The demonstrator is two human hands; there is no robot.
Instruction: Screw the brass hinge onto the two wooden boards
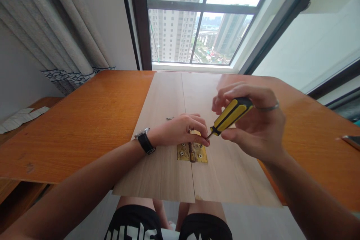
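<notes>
A brass hinge (pixel 200 155) with screws in it lies across the seam between two pale wooden boards (pixel 160 172). Over the hinge's upper part rests my left hand (pixel 189 129), its thumb and index finger pressed together near the screwdriver tip; what they pinch is too small to make out. My right hand (pixel 253 123) has its fingers around the handle of a yellow and black screwdriver (pixel 231 116). The tool is tilted, its tip pointing down and left to my left fingertips. Loose screws (pixel 170 119) lie above my left wrist.
Beneath the boards is an orange wooden table (pixel 84 127). A window (pixel 202 7) stands behind its far edge, with a grey curtain (pixel 56 18) at the left. A dark flat object (pixel 351 141) lies at the right edge.
</notes>
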